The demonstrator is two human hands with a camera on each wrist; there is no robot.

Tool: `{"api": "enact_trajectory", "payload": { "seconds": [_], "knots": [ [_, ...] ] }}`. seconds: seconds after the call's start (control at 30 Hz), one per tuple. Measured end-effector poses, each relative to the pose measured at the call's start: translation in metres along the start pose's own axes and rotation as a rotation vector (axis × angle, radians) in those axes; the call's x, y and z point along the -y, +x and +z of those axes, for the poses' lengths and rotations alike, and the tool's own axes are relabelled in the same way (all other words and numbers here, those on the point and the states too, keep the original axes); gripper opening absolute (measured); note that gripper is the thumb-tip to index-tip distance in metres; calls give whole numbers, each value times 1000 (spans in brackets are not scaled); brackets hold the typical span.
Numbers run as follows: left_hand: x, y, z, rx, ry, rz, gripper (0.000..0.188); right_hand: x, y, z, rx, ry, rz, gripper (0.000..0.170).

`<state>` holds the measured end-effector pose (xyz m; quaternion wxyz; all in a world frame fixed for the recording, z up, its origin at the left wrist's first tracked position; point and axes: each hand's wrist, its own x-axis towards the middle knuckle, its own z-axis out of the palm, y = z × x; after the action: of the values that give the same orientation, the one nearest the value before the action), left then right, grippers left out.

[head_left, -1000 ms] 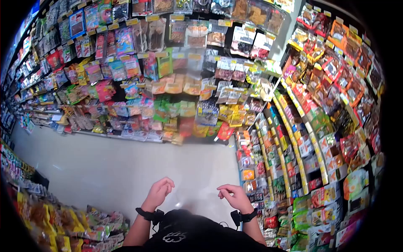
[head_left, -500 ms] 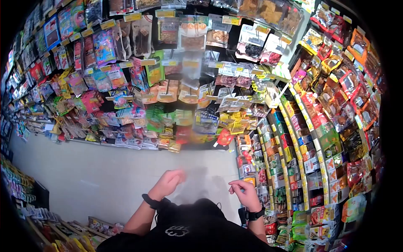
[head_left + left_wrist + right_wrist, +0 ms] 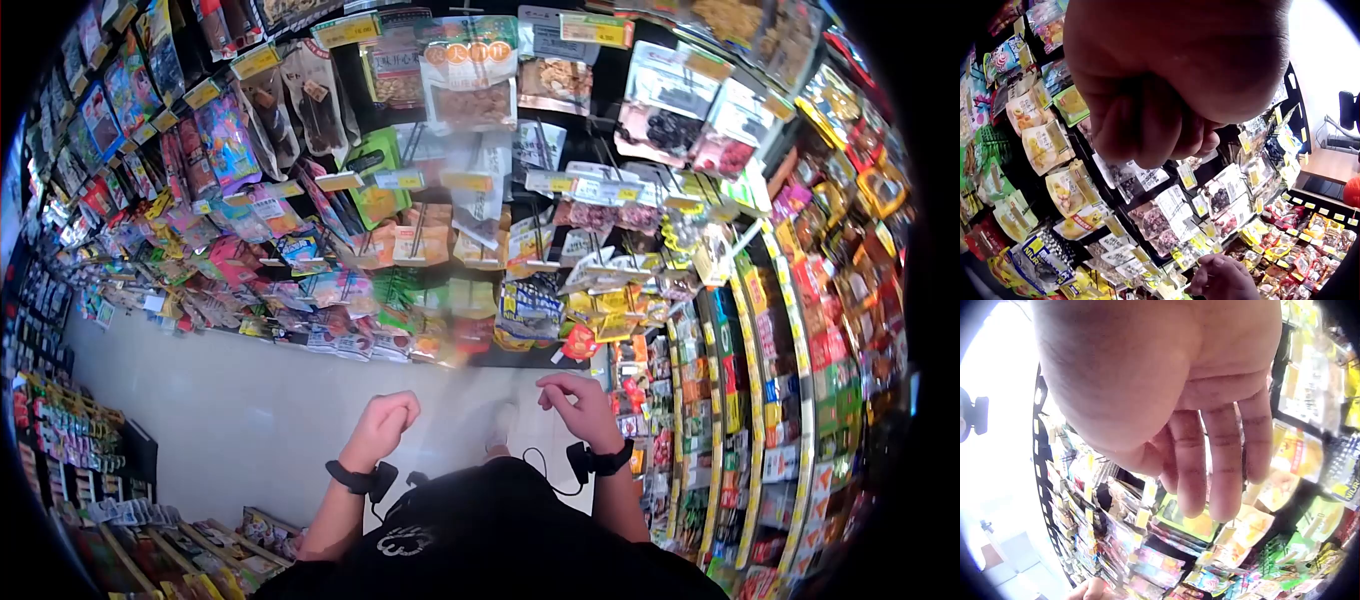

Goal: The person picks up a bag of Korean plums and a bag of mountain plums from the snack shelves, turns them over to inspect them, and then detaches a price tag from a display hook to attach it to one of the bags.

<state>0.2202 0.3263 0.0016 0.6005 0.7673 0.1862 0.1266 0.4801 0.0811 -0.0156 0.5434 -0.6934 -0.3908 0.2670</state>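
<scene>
Both hands are in front of the body in the head view, touching nothing. The left hand [image 3: 383, 425] is held over the floor, its fingers loosely curled and empty; in the left wrist view the same hand [image 3: 1172, 69] has its fingers bent toward the palm. To its right is the right hand [image 3: 583, 412], thumb and fingers relaxed and apart. Seen from the right wrist, the right hand [image 3: 1179, 394] has its fingers hanging loosely with nothing in them. Beyond the hands hang packaged snacks, among them a white and orange bag [image 3: 470, 72] and a green bag [image 3: 378, 180].
A wall of hanging packets stands ahead. Shelves with yellow label strips [image 3: 800, 400] run down the right side. More racks [image 3: 70, 420] are at the left and lower left. Pale floor [image 3: 240, 410] lies between them. An orange round object [image 3: 1352, 190] shows in the left wrist view.
The wall of packets looks larger and nearer. The right-hand shelves have shifted rightward in the head view. The right hand appears higher; the left hand has drawn slightly back from its blurred position.
</scene>
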Motion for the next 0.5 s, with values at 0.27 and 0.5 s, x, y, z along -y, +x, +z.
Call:
{"api": "enact_trajectory", "payload": {
  "seconds": [0.27,0.5],
  "knots": [
    [-41,110,1,-216,14,114,24,7,127,-65,15,127,-103,16],
    [-68,170,13,-406,-117,82,43,-2,185,-97,12,219,-261,22]
  ]
}}
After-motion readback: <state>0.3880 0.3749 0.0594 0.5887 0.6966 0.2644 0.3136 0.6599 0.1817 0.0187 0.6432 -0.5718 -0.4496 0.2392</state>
